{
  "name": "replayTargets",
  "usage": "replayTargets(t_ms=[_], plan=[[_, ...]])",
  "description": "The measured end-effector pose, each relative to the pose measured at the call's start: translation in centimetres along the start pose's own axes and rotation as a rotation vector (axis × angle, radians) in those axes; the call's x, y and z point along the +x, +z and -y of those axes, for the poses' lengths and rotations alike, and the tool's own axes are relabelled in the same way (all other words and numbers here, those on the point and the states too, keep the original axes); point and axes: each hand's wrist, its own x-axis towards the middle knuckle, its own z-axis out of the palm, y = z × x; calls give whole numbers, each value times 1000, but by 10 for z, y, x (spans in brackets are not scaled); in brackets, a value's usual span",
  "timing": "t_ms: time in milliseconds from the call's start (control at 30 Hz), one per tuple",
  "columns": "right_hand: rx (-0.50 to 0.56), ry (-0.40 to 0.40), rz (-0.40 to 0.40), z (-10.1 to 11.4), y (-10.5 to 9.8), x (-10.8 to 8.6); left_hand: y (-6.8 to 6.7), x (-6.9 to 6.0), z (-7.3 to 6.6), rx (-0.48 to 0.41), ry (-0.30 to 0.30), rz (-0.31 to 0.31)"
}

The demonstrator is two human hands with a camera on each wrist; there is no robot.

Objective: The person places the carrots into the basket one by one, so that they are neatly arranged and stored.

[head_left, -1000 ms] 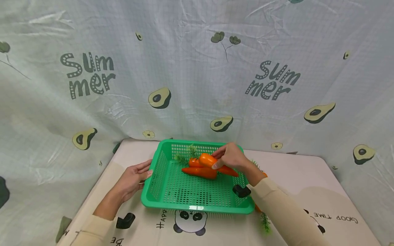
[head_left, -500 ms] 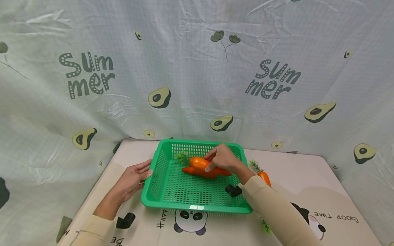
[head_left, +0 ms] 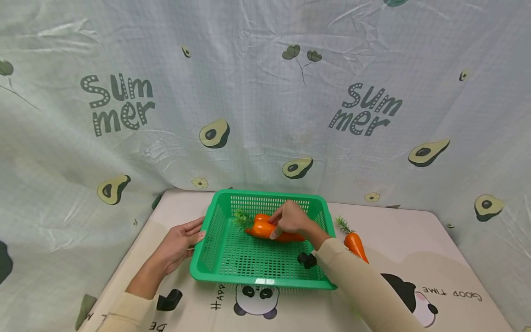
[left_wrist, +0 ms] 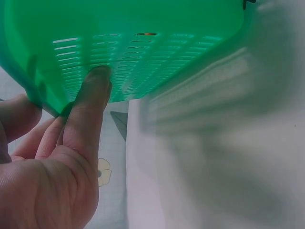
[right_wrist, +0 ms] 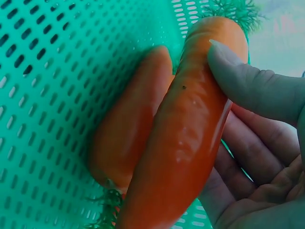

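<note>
A green slotted basket (head_left: 265, 281) stands on the table, with carrots lying at its middle. Inside it, my right hand (head_left: 290, 218) pinches an orange carrot (head_left: 262, 228) between thumb and fingers. The right wrist view shows the held carrot (right_wrist: 183, 119) leaning over another carrot (right_wrist: 128, 129) on the basket floor. Leafy green tops (head_left: 243, 219) stick out at the carrots' left. At the basket's left side my left hand (head_left: 176, 244) holds the wall, thumb at the rim and fingers beneath; in the left wrist view its fingers (left_wrist: 90, 109) press the slotted side.
Right of the basket another carrot (head_left: 354, 245) lies on the printed table (head_left: 398, 230), its leafy top pointing back. A green blur shows beside my right sleeve (head_left: 365, 290). Behind the table hangs a pale curtain (head_left: 257, 92) with avocado prints.
My right hand has moved left and slightly down with the carrot, lowering it onto the others. The carrot outside the basket has come into fuller view. My left hand has stayed in place.
</note>
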Motion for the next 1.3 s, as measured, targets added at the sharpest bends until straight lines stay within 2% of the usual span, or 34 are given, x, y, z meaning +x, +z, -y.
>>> replayTargets(t_ms=[367, 700, 1033, 1200, 1300], plan=[[-18, -9, 17, -7, 5, 4, 2, 2, 1, -5, -7, 6], [-117, -69, 11, -8, 13, 8, 2, 2, -1, 1, -5, 4], [-175, -87, 77, -8, 20, 9, 1, 0, -1, -16, -11, 3], [-250, -138, 88, -6, 24, 8, 0, 0, 0, -11, -15, -5], [-251, -165, 85, -6, 25, 5, 0, 0, 0, -7, -13, -7]])
